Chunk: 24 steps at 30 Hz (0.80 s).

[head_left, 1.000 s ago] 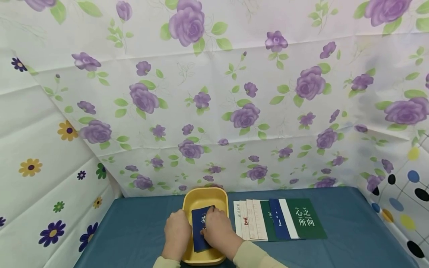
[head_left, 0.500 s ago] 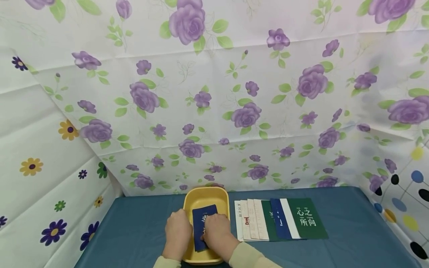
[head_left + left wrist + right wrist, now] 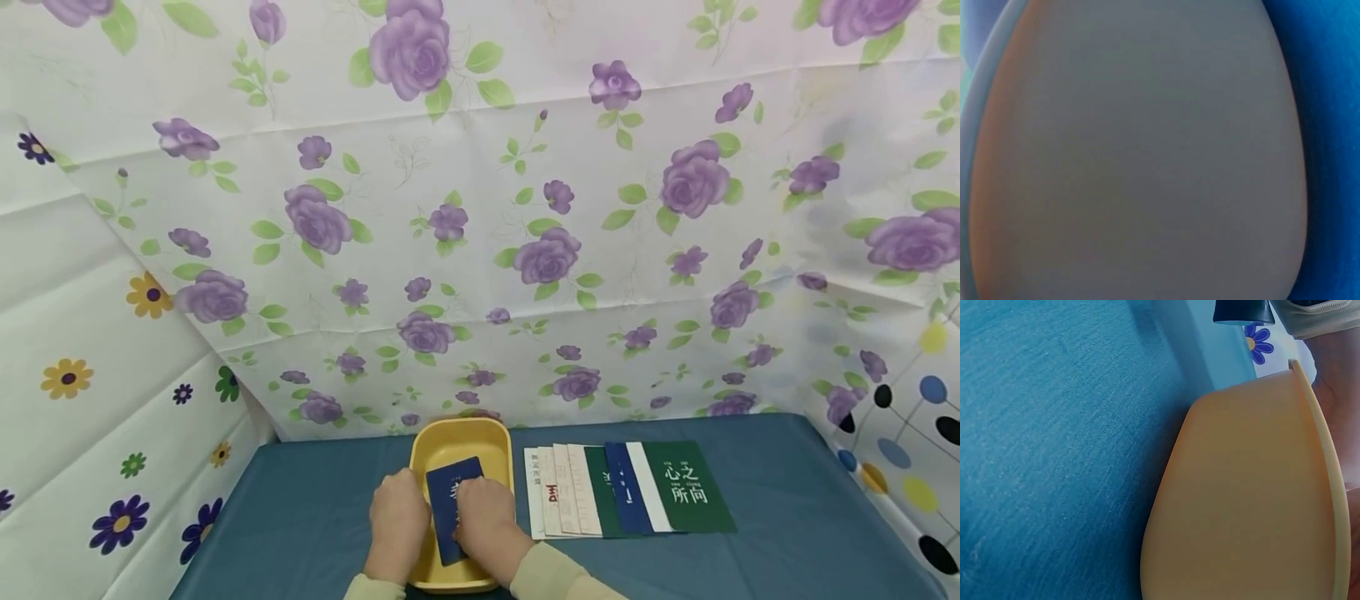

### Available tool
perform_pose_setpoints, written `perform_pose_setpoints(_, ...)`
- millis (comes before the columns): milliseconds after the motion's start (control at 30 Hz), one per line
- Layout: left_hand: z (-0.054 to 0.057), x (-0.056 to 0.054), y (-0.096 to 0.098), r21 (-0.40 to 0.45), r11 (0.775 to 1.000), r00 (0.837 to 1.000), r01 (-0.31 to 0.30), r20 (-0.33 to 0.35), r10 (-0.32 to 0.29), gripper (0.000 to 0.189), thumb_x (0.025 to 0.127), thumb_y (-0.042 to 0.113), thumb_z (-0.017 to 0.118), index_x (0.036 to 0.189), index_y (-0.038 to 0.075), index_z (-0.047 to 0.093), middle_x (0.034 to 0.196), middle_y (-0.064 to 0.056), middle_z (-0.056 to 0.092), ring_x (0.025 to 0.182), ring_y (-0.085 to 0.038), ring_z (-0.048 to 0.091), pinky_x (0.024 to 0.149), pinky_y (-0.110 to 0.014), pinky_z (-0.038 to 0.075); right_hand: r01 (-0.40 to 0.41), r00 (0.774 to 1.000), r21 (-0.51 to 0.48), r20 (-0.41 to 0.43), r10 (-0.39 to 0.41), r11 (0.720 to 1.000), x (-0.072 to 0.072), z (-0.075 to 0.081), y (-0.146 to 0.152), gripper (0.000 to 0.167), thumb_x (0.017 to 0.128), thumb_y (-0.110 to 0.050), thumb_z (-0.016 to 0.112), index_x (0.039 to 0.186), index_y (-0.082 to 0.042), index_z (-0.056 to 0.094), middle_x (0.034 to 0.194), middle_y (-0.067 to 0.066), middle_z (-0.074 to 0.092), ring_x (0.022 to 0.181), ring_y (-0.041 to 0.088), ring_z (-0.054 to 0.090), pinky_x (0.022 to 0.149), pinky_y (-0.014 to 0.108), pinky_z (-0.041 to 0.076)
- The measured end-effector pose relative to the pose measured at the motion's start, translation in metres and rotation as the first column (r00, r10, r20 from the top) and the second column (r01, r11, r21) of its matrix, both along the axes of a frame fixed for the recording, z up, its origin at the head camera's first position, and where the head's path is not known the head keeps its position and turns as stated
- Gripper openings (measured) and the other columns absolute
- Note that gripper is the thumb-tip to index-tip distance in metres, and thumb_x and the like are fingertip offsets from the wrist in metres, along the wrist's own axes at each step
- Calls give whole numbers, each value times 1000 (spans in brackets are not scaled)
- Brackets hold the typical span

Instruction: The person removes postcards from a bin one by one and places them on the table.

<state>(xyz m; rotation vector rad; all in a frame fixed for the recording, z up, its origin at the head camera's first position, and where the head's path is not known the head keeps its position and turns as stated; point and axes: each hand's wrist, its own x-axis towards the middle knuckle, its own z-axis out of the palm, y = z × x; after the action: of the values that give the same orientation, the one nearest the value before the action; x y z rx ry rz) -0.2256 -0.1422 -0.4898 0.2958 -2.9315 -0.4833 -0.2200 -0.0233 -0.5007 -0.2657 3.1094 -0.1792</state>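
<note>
A yellow plastic tray (image 3: 460,433) stands on the table in the head view. My left hand (image 3: 399,521), knuckles up, grips the tray's left rim; its fingertips are hidden. Inside the tray is a dark blue card (image 3: 444,508) with white characters, tilted to the left at its top. My right hand (image 3: 487,521) holds this card by its right side, covering part of the writing. Whether other cards lie beneath it cannot be seen. The tray's outer wall (image 3: 1241,500) fills much of the right wrist view, and a blurred pale surface (image 3: 1160,156) fills the left wrist view.
Right of the tray lies an overlapping row of cards: pale ones (image 3: 558,492), a blue one (image 3: 627,492) and a green one (image 3: 686,492) on the end. A blue-green cloth (image 3: 315,508) covers the table. Flower-patterned sheeting (image 3: 480,275) rises behind it.
My right hand has come down from the blue card's upper right corner to its right side. The card's top has swung slightly left. The left hand keeps its place on the tray.
</note>
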Motion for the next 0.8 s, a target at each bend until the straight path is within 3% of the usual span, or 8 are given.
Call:
perform_pose_setpoints(367, -4, -1, 0, -1, 1000, 1000, 12, -7, -12, 15, 75, -2, 64, 64, 8, 59, 60, -11, 60, 53, -27, 61, 39, -35, 39, 7, 993, -1, -119, -7, 1000, 1, -3, -2, 28, 63, -25, 82, 81, -10, 66, 71, 3, 64, 63, 17, 61, 53, 34, 50)
perform_pose_setpoints(600, 0, 0, 1, -1, 1000, 1000, 2, 1, -2, 15, 76, -2, 63, 65, 7, 59, 61, -12, 60, 54, -27, 61, 40, -36, 40, -2, 974, -35, -226, -6, 999, 0, 4, 1, 12, 72, -13, 76, 76, -8, 65, 64, 3, 60, 58, 15, 59, 49, 33, 49)
perform_pose_setpoints(800, -1, -1, 0, -11, 1000, 1000, -2, -11, 1, 9, 74, -1, 64, 69, 5, 62, 64, -14, 62, 55, -29, 62, 40, -38, 42, -1, 988, -162, -155, -24, 987, -2, 12, 12, 10, 74, -11, 73, 76, -10, 63, 66, 1, 60, 58, 12, 56, 52, 33, 50)
